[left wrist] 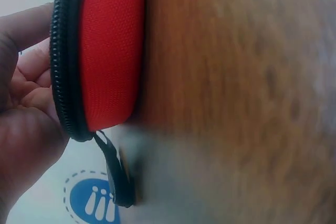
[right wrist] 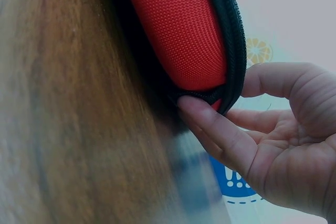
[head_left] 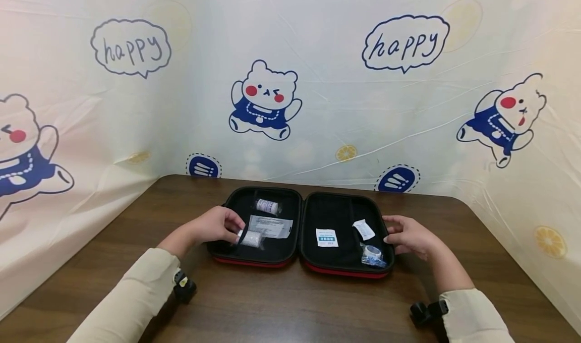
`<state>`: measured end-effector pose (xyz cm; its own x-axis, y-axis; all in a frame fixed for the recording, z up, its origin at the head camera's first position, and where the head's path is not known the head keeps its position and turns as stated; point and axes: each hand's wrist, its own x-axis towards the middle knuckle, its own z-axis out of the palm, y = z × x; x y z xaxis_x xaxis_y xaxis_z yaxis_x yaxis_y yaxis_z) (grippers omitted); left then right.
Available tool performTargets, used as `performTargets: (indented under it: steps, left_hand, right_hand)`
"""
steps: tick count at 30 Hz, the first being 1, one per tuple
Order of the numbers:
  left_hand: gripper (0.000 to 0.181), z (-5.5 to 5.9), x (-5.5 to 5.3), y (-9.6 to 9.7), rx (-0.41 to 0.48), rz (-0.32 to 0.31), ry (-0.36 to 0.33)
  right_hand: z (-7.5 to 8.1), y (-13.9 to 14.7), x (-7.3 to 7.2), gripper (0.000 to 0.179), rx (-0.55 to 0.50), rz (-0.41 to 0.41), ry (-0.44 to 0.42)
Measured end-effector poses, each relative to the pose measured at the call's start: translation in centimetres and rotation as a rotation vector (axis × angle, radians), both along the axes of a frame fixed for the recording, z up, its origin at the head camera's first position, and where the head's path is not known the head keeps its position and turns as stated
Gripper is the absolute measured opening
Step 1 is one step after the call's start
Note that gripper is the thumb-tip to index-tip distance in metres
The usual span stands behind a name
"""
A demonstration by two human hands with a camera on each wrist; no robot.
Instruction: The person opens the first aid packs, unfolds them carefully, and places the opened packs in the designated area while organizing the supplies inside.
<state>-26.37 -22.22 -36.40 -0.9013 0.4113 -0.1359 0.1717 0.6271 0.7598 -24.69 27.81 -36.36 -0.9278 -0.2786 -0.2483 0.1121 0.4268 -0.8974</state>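
Note:
A zippered case (head_left: 327,207) with a black lining and a red outer shell lies spread open on the wooden table. Over its left half, my left hand (head_left: 221,224) pinches the end of a white roll in clear wrap (head_left: 252,239). That hand (left wrist: 31,103) shows partly behind the zipped rim in the left wrist view, its fingertips hidden. At the case's right edge, my right hand (head_left: 410,238) holds the rim between thumb and fingers. In the right wrist view the red shell (right wrist: 184,30) stands right against the right hand (right wrist: 278,135).
The left half also holds a small wrapped white roll (head_left: 268,206) and a flat clear packet (head_left: 271,227). In the right half lie a white-and-teal sachet (head_left: 327,238), a white packet (head_left: 363,229) and a blue-wrapped roll (head_left: 373,254). A printed curtain (head_left: 317,146) hangs behind the table (head_left: 290,302).

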Motion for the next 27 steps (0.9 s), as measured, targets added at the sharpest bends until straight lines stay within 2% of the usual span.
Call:
performTargets:
  steps: [4, 8, 14, 18, 23, 27]
  left_hand:
    - [0.022, 0.4, 0.2, -0.7, -0.048, 0.005, 0.015]
    - [0.023, 0.8, 0.3, -1.3, -0.064, -0.019, 0.033]
    - [0.025, 0.7, 0.3, -1.2, -0.01, -0.038, -0.003]
    - [0.028, 0.4, 0.3, -0.9, 0.018, -0.016, -0.029]
    - [0.033, 0.5, 0.5, -1.4, -0.021, -0.018, 0.015]
    - [0.032, 1.0, 0.6, -1.9, -0.017, -0.036, 0.031]
  right_hand:
    - [-0.2, -0.1, -0.1, 0.071, -0.016, 0.009, -0.002]
    - [-0.2, -0.1, -0.2, 0.072, -0.028, 0.009, 0.002]
    - [-0.4, 0.1, -0.3, 0.072, -0.046, 0.01, 0.009]
    - [-0.4, 0.1, -0.3, 0.072, -0.037, 0.006, 0.008]
    - [-0.5, 0.1, -0.3, 0.072, -0.036, 0.001, 0.004]
    - [-0.4, 0.1, -0.3, 0.072, -0.03, -0.001, 0.006]
